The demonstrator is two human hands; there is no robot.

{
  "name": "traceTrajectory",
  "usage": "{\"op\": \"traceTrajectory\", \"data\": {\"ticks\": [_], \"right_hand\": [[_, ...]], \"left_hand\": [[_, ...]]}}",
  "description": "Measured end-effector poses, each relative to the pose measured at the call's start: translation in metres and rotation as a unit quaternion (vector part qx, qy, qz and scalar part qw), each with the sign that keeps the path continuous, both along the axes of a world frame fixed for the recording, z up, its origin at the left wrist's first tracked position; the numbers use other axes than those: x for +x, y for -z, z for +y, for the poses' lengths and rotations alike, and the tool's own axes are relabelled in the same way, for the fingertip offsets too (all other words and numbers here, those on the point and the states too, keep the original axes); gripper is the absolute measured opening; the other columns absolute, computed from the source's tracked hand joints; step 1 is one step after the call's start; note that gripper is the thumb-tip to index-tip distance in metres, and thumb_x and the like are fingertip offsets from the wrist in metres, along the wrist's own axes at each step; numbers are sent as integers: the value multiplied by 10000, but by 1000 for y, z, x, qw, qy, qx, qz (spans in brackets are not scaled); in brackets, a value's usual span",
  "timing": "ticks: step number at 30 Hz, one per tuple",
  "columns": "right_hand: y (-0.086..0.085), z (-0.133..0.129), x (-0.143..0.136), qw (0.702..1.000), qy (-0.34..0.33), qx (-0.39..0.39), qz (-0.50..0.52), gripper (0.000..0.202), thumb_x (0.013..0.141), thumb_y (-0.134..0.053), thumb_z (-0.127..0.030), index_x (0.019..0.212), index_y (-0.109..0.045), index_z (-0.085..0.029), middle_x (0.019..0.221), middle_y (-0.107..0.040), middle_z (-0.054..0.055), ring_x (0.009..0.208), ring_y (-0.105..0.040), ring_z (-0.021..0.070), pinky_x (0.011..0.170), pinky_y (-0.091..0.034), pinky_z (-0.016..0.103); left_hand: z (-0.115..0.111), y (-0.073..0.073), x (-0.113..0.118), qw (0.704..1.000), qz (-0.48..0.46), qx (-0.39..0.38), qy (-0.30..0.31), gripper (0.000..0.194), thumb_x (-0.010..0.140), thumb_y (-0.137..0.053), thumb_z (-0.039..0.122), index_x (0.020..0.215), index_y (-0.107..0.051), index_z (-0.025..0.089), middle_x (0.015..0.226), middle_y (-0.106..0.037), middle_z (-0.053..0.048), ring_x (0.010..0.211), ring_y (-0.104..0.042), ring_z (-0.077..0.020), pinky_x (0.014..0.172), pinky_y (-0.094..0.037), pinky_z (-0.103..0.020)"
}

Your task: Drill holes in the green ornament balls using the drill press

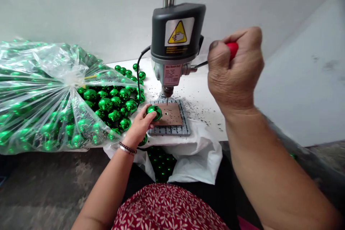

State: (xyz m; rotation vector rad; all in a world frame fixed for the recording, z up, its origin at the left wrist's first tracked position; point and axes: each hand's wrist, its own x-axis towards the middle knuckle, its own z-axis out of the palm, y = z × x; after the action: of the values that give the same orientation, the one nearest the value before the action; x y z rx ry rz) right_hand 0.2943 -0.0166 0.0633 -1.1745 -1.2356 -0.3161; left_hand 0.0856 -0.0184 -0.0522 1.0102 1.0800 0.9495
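The left hand (142, 121) pinches a green ball (154, 113) at the left side of the brown board (174, 115); the right hand (235, 68) clasps the drill's (176, 32) red handle (233, 49).

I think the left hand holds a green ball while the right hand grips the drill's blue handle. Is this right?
Not quite: the head view shows the right hand gripping a red handle on the drill, not a blue one. The left hand does hold a green ball.
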Motion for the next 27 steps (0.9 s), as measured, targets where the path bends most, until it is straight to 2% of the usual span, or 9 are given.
{"op": "traceTrajectory", "data": {"ticks": [2,5,10,15,19,23,27], "right_hand": [[-3,-2,-2,1000,-1,-23,15,216,936,-521,-360,899,-472,-153,765,-458,-76,656,-402,-8,782,-431,196],[-7,-4,-3,999,1,-36,22,182,922,-523,-329,896,-472,-156,797,-472,-59,690,-407,10,797,-422,224],[-10,-6,-3,998,-13,-49,23,170,921,-520,-312,888,-453,-159,808,-453,-54,707,-410,12,789,-414,223],[-12,-8,-4,998,5,-58,20,156,915,-532,-280,876,-443,-157,783,-439,-66,691,-397,-4,754,-391,190],[-10,-7,-4,1000,-7,-14,10,182,917,-499,-325,859,-453,-158,778,-443,-68,684,-394,-16,744,-376,178],[-9,-7,-3,1000,-13,-10,6,176,918,-458,-329,845,-439,-170,792,-445,-56,708,-414,-9,769,-383,187],[-11,-7,-4,999,-11,-23,21,172,893,-501,-319,835,-414,-182,769,-464,-54,680,-397,10,733,-383,176]], "left_hand": [[11,2,5,995,93,40,10,477,843,-656,315,1301,-593,199,988,-700,-47,649,-656,-108,493,-420,-174],[23,9,10,979,180,87,40,484,849,-628,368,1301,-605,197,1036,-705,-47,645,-638,-110,532,-462,-199],[31,18,15,944,273,166,85,579,827,-653,403,1360,-593,187,1064,-718,-52,758,-646,-150,739,-550,-282],[39,15,17,921,312,201,114,540,828,-660,412,1322,-636,194,1033,-735,-45,918,-666,-208,893,-545,-344],[46,7,18,903,346,215,134,503,841,-638,415,1284,-664,178,1125,-741,-59,1052,-659,-248,999,-503,-374],[51,2,21,886,382,224,136,467,855,-617,413,1257,-684,187,1168,-741,-63,1102,-650,-267,1029,-481,-377],[50,2,23,880,388,241,134,489,839,-631,374,1291,-659,189,1184,-731,-57,1087,-653,-252,1027,-482,-360]]}}
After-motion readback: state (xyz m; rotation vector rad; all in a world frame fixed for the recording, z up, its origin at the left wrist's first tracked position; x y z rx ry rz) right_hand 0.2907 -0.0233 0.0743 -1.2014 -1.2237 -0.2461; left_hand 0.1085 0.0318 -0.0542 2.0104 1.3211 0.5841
